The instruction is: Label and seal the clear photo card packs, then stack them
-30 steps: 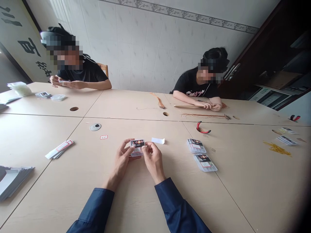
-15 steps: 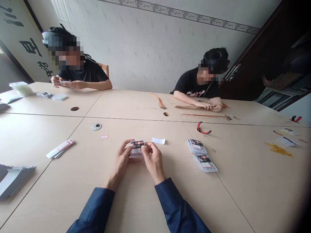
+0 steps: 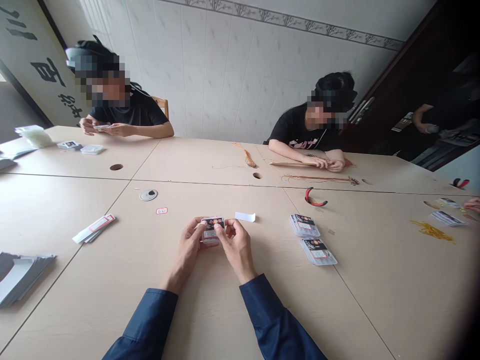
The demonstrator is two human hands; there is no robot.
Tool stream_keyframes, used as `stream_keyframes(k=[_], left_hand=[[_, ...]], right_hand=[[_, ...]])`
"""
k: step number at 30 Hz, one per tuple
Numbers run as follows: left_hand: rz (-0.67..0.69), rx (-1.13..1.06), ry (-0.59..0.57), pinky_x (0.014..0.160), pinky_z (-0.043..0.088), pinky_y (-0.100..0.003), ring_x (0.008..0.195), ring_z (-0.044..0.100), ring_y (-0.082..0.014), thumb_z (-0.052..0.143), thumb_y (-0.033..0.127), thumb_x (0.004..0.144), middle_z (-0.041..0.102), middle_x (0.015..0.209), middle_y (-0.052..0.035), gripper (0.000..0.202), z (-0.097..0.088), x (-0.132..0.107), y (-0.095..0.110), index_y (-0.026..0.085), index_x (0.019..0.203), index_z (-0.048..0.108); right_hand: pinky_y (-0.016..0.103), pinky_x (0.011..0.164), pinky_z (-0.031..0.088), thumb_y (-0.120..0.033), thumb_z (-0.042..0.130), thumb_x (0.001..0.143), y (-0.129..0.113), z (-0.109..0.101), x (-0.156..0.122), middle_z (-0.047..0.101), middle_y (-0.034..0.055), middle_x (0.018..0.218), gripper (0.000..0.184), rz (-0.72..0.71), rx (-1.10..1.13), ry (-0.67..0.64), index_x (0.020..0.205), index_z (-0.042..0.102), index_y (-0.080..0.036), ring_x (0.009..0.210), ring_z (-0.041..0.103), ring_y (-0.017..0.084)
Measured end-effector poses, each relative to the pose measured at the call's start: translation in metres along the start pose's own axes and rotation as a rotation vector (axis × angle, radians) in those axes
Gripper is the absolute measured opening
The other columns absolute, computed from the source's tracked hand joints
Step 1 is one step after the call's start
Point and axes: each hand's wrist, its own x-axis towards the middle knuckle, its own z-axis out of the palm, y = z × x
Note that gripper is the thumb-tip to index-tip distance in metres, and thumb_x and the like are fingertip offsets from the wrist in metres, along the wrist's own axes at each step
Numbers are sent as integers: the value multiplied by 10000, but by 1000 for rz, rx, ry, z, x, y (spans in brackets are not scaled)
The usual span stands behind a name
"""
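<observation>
Between my two hands is a small clear plastic case with a black printed card and a red-edged label on its face. My left hand grips its left side, the thumb near the card's edge. My right hand holds the right side, its thumb pressed on the front. Just beyond my right hand lies a white paper strip. To the right sit two stacks of similar cases, a farther stack and a nearer stack.
Red-handled pliers lie beyond the stacks. Label strips and a pile of white paper are at left. A small red-edged label lies near a round grommet. Two people work across the table; yellow strips lie right.
My right thumb has shifted left across the card on the case. At the far right, another person's hand has come into view, and a person's arm shows in the dark background.
</observation>
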Motion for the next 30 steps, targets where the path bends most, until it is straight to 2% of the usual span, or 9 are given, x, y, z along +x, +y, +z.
stream_keyframes(k=[6, 13, 21, 26, 30], left_hand=[[-18, 4, 15, 685, 587, -315, 811, 688, -202, 696, 429, 784, 713, 1019, -72, 329, 0, 1, 0, 184, 995, 639], [7, 132, -31, 673, 583, -321, 792, 692, -212, 673, 472, 822, 715, 972, -67, 353, 3, -3, 2, 197, 1036, 617], [-3, 137, -7, 685, 587, -327, 865, 695, -237, 655, 517, 815, 715, 1017, -62, 379, 3, -3, 2, 210, 1037, 633], [2, 93, -28, 688, 582, -331, 816, 699, -223, 658, 468, 817, 715, 972, -51, 325, 4, -4, 3, 208, 1011, 636], [-20, 101, -34, 679, 574, -333, 782, 714, -235, 737, 411, 750, 730, 943, -55, 368, 5, -5, 5, 206, 1033, 623]], right_hand=[[238, 621, 411, -397, 554, 844, 0, 0, 0, 507, -21, 666, 220, -22, -24, -6, 843, 583, -179, 629, 483, 142], [236, 606, 380, -541, 557, 872, -5, -2, 0, 493, -23, 640, 386, 6, -14, 19, 716, 537, -189, 609, 447, 131], [242, 618, 395, -462, 466, 919, -3, -1, 1, 561, -6, 659, 343, -9, 7, -3, 723, 552, -194, 617, 477, 139], [237, 612, 385, -503, 559, 874, -5, -2, 0, 495, -28, 644, 353, -28, -32, 23, 702, 522, -197, 612, 447, 128], [234, 596, 380, -501, 570, 863, -4, -1, 0, 469, -35, 637, 354, -36, -51, 43, 690, 497, -201, 602, 439, 126]])
